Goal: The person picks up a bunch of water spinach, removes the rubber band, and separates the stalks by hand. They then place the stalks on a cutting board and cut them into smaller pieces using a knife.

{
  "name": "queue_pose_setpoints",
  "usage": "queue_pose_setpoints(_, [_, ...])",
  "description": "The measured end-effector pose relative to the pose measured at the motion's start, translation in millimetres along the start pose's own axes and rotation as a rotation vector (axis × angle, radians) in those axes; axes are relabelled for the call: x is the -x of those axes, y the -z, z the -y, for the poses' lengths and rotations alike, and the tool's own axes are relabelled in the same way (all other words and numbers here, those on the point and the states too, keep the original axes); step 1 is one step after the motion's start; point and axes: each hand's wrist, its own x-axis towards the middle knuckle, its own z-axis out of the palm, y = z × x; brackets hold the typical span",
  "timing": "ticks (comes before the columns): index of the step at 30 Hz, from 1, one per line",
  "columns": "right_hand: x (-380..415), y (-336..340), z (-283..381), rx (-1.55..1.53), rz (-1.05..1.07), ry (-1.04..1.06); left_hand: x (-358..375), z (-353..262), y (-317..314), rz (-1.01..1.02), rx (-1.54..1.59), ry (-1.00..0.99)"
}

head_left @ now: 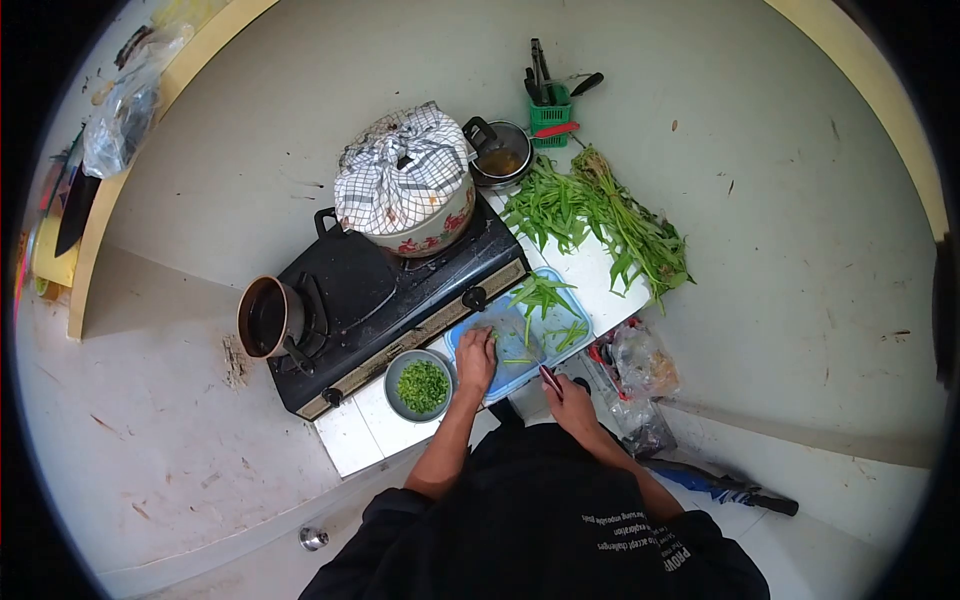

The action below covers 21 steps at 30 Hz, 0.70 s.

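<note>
On a light-blue cutting board [513, 381], my left hand [475, 362] rests with its fingers bent and held together. A trace of green shows at its fingertips, but what lies under them is hidden. My right hand [572, 408] grips the handle of a knife [549, 379], whose blade points away from me over the board. Cut green leaves and stems [541, 294] lie on the board's far part, with a few short pieces near the blade. Just left of my left hand stands a grey bowl [391, 398] holding finely chopped greens [422, 387].
A black two-burner stove [350, 270] carries a cloth-wrapped pot [432, 238] and a small saucepan [290, 318]. Leafy green stalks [625, 225] lie beyond the board. Behind are a strainer pan [502, 160] and a green utensil basket [550, 123]. Plastic bags [640, 362] sit at right.
</note>
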Motion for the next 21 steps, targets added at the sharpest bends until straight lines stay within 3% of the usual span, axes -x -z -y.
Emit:
queue_pose_setpoints(7, [-5,3,-8,-0.028,-0.047,-0.002,32,-33,9,0.194,-0.147,-0.291])
queue_pose_setpoints(10, [-8,5,-8,-0.06,-0.063,-0.002,48,-27,-6,0.227,-0.148,-0.267])
queue_pose_setpoints(21, [-13,-2,-7,-0.05,0.039,-0.035,32,-7,-3,0.028,-0.197,-0.067])
